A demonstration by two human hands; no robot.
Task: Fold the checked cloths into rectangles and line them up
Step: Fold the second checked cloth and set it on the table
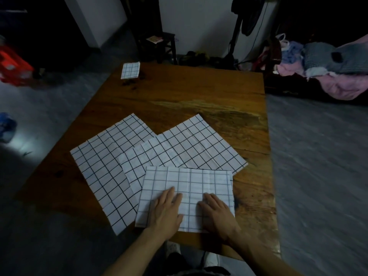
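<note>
A white checked cloth, folded once, lies nearest me on the wooden table. My left hand and my right hand press flat on its near half, fingers straight. Beneath it lie two unfolded checked cloths: one to the left and one behind it to the right, overlapping each other. A small folded checked cloth sits at the table's far left corner.
A dark chair and a fan stand stand beyond the table's far edge. A pile of clothes lies at the right. A red crate sits on the floor at the left.
</note>
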